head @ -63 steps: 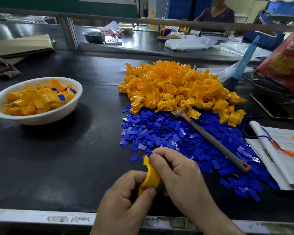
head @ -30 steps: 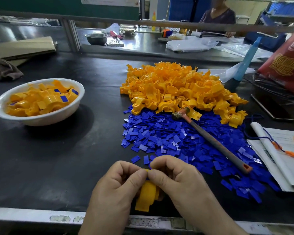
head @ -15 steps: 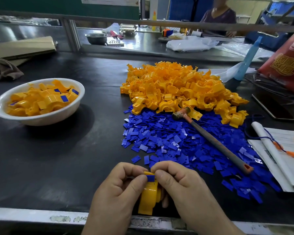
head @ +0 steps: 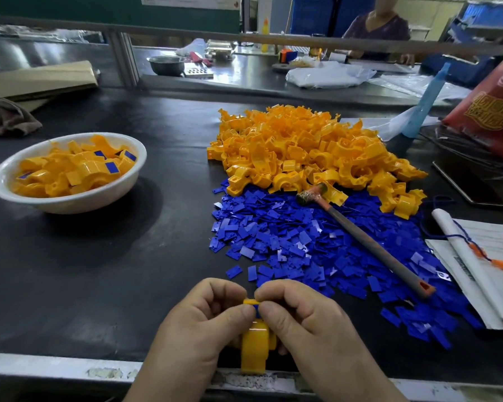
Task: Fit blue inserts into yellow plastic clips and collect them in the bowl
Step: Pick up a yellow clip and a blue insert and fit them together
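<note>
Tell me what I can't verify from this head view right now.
- Blue insert: mostly covered by both thumbs; seating unclear.
- Yellow clip: top hidden by the left hand and right hand.
- Bowl: lower layers buried.
- Paperwork: cut off by the right edge, print too small.

black bench [head: 105, 285] | white bowl [head: 70, 203] | yellow clips [head: 302, 152] | blue inserts [head: 288, 242] | hammer [head: 360, 236]
</note>
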Demonstrator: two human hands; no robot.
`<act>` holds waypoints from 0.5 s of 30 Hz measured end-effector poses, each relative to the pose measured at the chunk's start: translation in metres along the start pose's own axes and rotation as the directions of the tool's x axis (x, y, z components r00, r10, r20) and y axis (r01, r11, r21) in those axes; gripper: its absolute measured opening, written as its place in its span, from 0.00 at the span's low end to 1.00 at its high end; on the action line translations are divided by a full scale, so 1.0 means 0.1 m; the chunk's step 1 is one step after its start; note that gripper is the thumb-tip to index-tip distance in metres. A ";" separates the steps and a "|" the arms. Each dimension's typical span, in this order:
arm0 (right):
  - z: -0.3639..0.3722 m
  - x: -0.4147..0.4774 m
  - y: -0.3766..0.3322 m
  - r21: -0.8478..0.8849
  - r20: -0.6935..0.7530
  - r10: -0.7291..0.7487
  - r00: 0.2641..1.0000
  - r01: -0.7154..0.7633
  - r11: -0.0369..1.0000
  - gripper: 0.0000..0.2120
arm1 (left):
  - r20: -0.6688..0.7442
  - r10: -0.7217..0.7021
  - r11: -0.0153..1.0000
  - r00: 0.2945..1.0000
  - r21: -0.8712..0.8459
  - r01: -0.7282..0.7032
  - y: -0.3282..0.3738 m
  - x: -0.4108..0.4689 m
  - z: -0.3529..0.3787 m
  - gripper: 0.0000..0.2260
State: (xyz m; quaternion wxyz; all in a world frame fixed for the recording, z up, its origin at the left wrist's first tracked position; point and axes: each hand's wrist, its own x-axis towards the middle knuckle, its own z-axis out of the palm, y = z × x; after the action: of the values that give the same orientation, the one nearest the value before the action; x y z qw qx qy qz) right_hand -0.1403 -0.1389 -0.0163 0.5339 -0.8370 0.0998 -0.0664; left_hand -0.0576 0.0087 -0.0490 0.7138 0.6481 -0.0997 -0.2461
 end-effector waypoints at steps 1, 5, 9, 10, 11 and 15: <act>0.00 0.00 0.00 -0.009 -0.001 -0.006 1.000 0.006 1.000 0.08 | 0.013 -0.010 1.000 1.000 -0.011 0.010 0.00 0.01 0.00 0.19; 0.00 -0.01 0.01 -0.038 -0.006 -0.018 1.000 0.018 0.999 0.08 | 0.078 -0.020 1.000 0.997 -0.017 0.022 0.03 0.00 0.02 0.19; -0.01 -0.01 0.00 -0.016 0.001 -0.012 1.000 0.012 1.000 0.08 | 0.093 0.004 0.999 0.996 -0.044 0.000 0.05 -0.02 0.01 0.19; -0.01 -0.02 0.00 -0.006 0.015 -0.009 1.000 0.009 1.000 0.08 | 0.090 0.011 0.999 0.996 -0.053 -0.006 0.05 -0.03 0.01 0.19; -0.02 -0.02 0.00 0.007 0.027 -0.005 1.000 0.004 1.000 0.08 | 0.087 0.015 0.998 0.996 -0.060 -0.009 0.05 -0.03 0.00 0.20; 0.00 -0.03 -0.02 0.145 0.046 0.053 0.998 -0.059 0.988 0.07 | 0.079 0.003 0.997 0.997 -0.075 0.003 0.04 -0.03 -0.01 0.18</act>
State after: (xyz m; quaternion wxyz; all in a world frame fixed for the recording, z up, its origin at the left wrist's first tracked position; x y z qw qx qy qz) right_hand -0.1430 -0.1374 -0.0141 0.5975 -0.7936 0.1072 -0.0410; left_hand -0.0590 0.0108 -0.0448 0.7330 0.6106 -0.1186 -0.2753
